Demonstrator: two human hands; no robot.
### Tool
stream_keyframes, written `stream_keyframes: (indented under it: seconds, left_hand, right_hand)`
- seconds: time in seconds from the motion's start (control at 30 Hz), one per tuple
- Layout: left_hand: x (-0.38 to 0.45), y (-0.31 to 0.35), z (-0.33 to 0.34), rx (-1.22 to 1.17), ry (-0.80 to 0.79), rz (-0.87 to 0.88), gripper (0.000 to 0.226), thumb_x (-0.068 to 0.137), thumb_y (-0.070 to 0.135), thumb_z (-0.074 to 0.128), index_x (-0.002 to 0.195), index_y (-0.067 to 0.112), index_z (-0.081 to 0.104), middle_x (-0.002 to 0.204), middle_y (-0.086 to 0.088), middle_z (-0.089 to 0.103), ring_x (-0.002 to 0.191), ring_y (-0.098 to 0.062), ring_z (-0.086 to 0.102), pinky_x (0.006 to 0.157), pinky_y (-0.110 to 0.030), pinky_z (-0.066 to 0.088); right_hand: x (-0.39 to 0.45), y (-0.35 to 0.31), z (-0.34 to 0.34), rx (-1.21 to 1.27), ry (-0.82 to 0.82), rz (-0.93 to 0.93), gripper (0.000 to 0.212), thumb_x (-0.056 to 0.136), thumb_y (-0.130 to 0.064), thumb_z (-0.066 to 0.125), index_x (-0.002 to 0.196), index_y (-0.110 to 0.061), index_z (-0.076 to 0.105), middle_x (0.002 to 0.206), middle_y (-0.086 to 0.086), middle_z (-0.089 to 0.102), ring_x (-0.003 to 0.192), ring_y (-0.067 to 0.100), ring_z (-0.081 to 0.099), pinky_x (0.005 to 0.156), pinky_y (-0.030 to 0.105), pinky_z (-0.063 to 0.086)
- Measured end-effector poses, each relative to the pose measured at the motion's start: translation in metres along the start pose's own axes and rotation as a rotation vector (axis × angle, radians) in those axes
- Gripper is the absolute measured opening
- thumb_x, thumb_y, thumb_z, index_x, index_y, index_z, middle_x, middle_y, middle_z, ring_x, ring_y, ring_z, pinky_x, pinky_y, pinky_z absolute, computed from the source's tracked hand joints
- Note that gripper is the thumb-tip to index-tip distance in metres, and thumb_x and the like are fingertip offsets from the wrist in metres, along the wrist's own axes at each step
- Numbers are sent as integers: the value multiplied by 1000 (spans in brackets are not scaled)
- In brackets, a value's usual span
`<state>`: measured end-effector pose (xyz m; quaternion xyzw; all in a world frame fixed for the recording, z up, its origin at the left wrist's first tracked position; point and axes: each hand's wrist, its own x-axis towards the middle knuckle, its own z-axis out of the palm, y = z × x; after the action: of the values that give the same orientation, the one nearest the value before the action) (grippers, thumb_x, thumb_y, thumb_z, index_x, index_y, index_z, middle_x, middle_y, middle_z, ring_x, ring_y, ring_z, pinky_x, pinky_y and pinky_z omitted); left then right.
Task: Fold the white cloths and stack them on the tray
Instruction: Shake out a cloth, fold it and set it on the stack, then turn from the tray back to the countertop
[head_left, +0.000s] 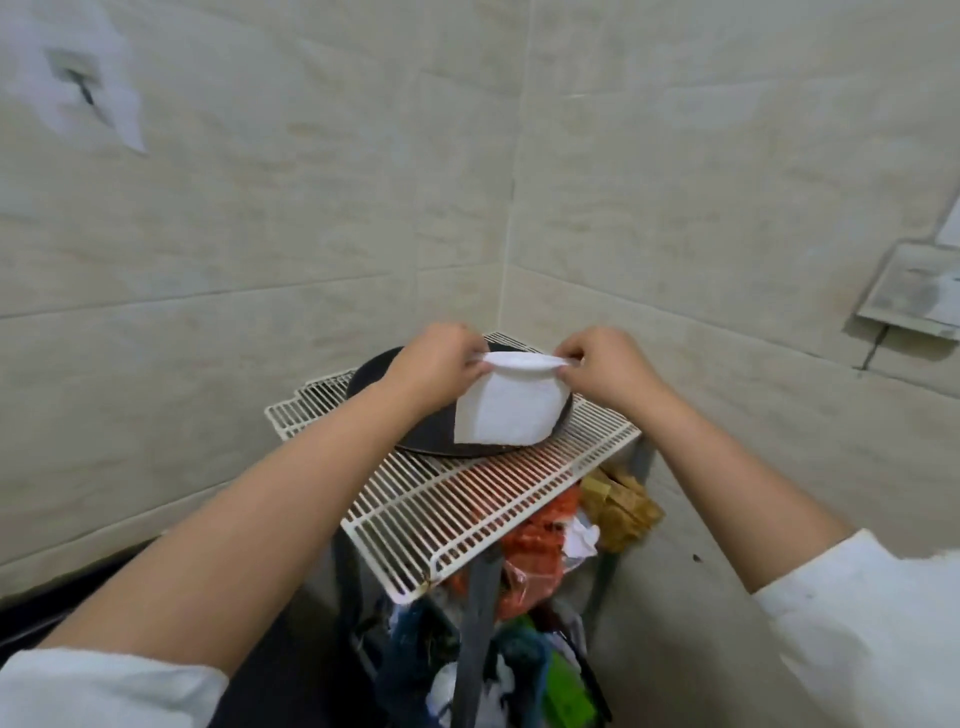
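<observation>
A small white cloth (506, 405) hangs folded over, held up above a round black tray (374, 376) that sits on a white wire rack. My left hand (441, 364) pinches the cloth's upper left corner. My right hand (602, 366) pinches the upper right corner. The top edge sags in a shallow curve between the two hands, and the lower part of the cloth drapes down in front of the tray. Most of the tray is hidden behind my left hand and the cloth.
The white wire rack (467, 499) stands in a tiled corner, with walls close on the left and behind. Under it lie red and orange bags (535, 551), brown packets (618, 509) and other clutter. A dark counter edge (78, 597) runs at the lower left.
</observation>
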<state>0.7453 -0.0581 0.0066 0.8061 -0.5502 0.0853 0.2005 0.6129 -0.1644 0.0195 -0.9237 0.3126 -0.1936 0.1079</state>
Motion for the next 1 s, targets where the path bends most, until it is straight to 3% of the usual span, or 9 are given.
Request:
stream_keyframes:
  seconds: [0.13, 0.2, 0.37, 0.5, 0.57, 0.63, 0.77, 0.9, 1.0]
  left_hand:
    - [48, -18, 22, -81, 40, -229, 27, 94, 14, 51, 117, 3, 61, 116, -15, 65, 101, -28, 64, 86, -29, 46]
    - [72, -30, 32, -80, 49, -321, 27, 93, 6, 47, 114, 1, 62, 114, -19, 65, 106, -30, 61, 85, -29, 45]
    - [112, -60, 53, 22, 202, -441, 32, 93, 3, 42, 120, -2, 58, 127, -21, 52, 116, -32, 51, 94, -30, 34]
    - [111, -71, 96, 130, 15, -487, 31, 93, 5, 43, 118, 0, 60, 129, -18, 53, 118, -32, 52, 97, -31, 36]
    - [105, -72, 122, 173, -201, -522, 28, 91, 7, 45, 112, 4, 64, 122, -16, 58, 114, -31, 54, 98, -34, 42]
    - [102, -65, 139, 236, -339, -537, 27, 91, 8, 45, 110, 6, 64, 119, -13, 59, 111, -30, 56, 95, -39, 46]
    - [103, -51, 147, 256, -337, -591, 30, 93, 13, 45, 117, 12, 62, 123, -7, 57, 112, -27, 55, 96, -38, 47]
    - [95, -40, 144, 283, -339, -611, 31, 94, 20, 43, 120, 11, 58, 125, -8, 55, 111, -24, 55, 95, -38, 48]
    - [78, -31, 129, 348, -250, -663, 33, 95, 23, 40, 122, 12, 55, 126, -8, 52, 114, -25, 52, 93, -39, 48]
  right_hand:
    - [78, 18, 24, 147, -102, -32, 30, 83, 5, 46, 102, -1, 69, 99, 24, 70, 84, 37, 68, 63, 33, 53]
    - [119, 24, 41, 170, -116, -99, 32, 81, 6, 45, 100, -1, 70, 99, 25, 70, 89, 38, 68, 72, 37, 54]
    - [195, 31, 76, 162, -123, -287, 28, 85, -1, 50, 105, -2, 70, 107, 22, 69, 104, 33, 62, 60, 10, 39]
    - [214, 55, 110, 32, -273, -465, 31, 87, -2, 48, 111, -5, 67, 118, 18, 65, 113, 31, 57, 90, 27, 41]
    - [213, 69, 130, -58, -416, -539, 29, 86, 1, 48, 107, -3, 68, 108, 14, 66, 107, 31, 58, 87, 29, 45]
    - [210, 81, 139, -134, -533, -569, 22, 86, 3, 47, 89, -2, 68, 83, 4, 59, 92, 28, 56, 65, 21, 43]
    - [206, 97, 147, -193, -598, -625, 22, 87, -3, 49, 103, -6, 65, 107, 10, 63, 99, 27, 60, 81, 29, 47]
    - [200, 99, 144, -297, -620, -652, 10, 89, -14, 51, 83, -10, 58, 91, 6, 58, 87, 23, 57, 64, 24, 41]
    - [187, 82, 125, -315, -567, -696, 31, 91, -20, 49, 119, -8, 54, 126, 10, 53, 113, 27, 55, 89, 33, 48]
